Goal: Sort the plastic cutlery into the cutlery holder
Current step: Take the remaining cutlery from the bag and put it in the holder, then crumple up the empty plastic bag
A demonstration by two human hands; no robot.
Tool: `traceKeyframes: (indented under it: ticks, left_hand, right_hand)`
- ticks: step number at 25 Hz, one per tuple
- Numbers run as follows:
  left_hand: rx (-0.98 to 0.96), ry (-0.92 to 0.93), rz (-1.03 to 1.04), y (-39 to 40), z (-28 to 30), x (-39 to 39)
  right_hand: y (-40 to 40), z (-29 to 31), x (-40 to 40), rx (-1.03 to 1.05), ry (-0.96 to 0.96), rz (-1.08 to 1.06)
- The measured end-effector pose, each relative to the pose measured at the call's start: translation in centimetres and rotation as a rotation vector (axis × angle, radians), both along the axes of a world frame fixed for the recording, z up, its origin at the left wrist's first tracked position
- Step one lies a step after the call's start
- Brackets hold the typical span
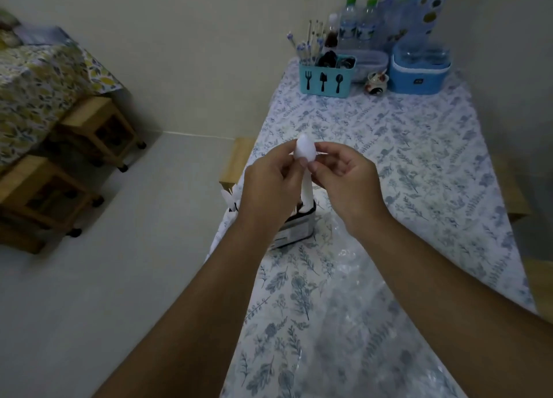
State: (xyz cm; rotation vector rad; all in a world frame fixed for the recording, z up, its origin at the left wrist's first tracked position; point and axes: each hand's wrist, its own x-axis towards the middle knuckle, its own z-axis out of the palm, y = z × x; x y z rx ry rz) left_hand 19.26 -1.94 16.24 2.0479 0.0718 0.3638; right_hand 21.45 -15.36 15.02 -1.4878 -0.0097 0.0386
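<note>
Head view
Spoon: the white plastic spoon (305, 152) is up in the air, right above the small holder (294, 227) near the table edge.
Long way: the bowl points up and the handle points down toward the holder.
Left hand: the left hand (266, 185) pinches the spoon near the bowl.
Right hand: the right hand (344, 176) also touches the bowl with its fingertips, so both hands hold the one spoon.
Nearer hand: the left hand sits more over the holder.
Blue cutlery holder: the blue cutlery holder (324, 78) stands far behind the small holder, at the back of the table (419, 164).
Next move: the spoon probably has to go straight down, handle first.
</note>
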Motion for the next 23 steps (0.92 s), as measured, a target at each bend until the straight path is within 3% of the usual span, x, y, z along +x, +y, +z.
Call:
traceKeyframes:
  ticks: [6, 11, 16, 20, 23]
  left_hand:
    - [-0.029, 0.093, 0.004, 1.1, -2.6, 1.5]
    - [0.269, 0.207, -0.011, 0.9, -3.0, 1.4]
    - [0.273, 0.037, -0.008, -0.6, -2.6, -1.9]
    - [0.340, 0.139, -0.294, -4.1, -9.6, -9.0]
    - [0.643, 0.285, -0.581, -5.5, -17.4, -15.1]
  right_hand:
    - [0.9, -3.2, 1.7, -0.063, 0.010, 0.008]
    - [0.5, -5.7, 1.5, -0.296, -0.020, 0.009]
    - [-2.3, -6.4, -1.6, -0.501, -0.097, -0.034]
    - [-8.2, -11.7, -10.0, -0.753, -0.120, -0.045]
    - [-13.3, -17.6, -18.4, -1.095, -0.046, -0.006]
